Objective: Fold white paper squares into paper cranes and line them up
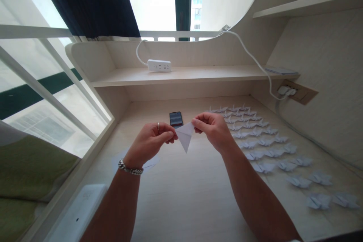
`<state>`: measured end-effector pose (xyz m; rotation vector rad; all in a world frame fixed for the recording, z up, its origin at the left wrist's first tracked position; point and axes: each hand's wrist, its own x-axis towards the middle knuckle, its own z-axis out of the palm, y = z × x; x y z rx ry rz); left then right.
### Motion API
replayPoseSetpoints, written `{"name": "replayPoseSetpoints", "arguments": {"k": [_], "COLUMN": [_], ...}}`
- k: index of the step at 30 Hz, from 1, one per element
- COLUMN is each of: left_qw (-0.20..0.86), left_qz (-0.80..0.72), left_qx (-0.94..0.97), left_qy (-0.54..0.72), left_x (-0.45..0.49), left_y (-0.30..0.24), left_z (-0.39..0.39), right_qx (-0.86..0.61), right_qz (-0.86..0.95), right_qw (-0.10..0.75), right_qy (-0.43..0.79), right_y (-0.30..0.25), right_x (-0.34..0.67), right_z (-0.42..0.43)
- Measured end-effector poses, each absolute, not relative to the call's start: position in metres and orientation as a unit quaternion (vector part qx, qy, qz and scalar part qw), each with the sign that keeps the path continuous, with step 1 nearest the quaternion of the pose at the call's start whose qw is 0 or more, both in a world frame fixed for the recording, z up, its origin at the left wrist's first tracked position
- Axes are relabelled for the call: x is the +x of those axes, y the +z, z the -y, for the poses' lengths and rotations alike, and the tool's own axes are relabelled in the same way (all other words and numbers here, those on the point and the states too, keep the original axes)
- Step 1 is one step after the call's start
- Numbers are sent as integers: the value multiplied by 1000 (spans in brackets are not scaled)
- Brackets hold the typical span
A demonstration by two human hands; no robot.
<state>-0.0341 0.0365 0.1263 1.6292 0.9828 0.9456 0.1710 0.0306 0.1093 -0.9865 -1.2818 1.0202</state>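
Note:
Both hands hold a small white paper folded into a downward-pointing triangle [185, 137] above the pale wooden desk [184, 196]. My left hand [151, 141], with a ring and a metal bracelet, pinches the triangle's left corner. My right hand [214, 128] pinches its right corner. Both hands are closed on the paper, which hangs clear of the desk surface.
Several rows of folded white paper cranes [266, 147] lie on the desk's right side. A dark phone [176, 118] lies flat behind the hands. Loose white sheets [150, 162] lie under my left wrist. A power strip [159, 65] sits on the shelf; a wall socket [292, 91] is at right.

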Motion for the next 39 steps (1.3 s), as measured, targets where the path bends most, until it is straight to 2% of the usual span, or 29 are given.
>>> {"name": "replayPoseSetpoints", "arguments": {"k": [6,9,12,20,34,39], "left_qw": [473,467,476,466,316,324], "left_qz": [-413,-408,-381,-334,-317,-290], "left_qx": [664,630,591,661,706,698], "left_qy": [407,468,528,484,549,569], "left_x": [-27,-22,-20,-20,-22,-20], "left_y": [121,116,112,111,107,109], "left_z": [-38,-39,-40,-40,-40,-37], "right_qx": [-422,-403,-380,-409,-362,-326], "right_qz": [553,554,593,641,685,700], "right_qw": [577,585,554,599,618,627], "right_qy": [427,434,445,251,133,104], "right_y": [108,106,103,108,108,108], "right_x": [165,157,148,142,144,145], "right_z": [-31,-29,-25,-13,-12,-12]}}
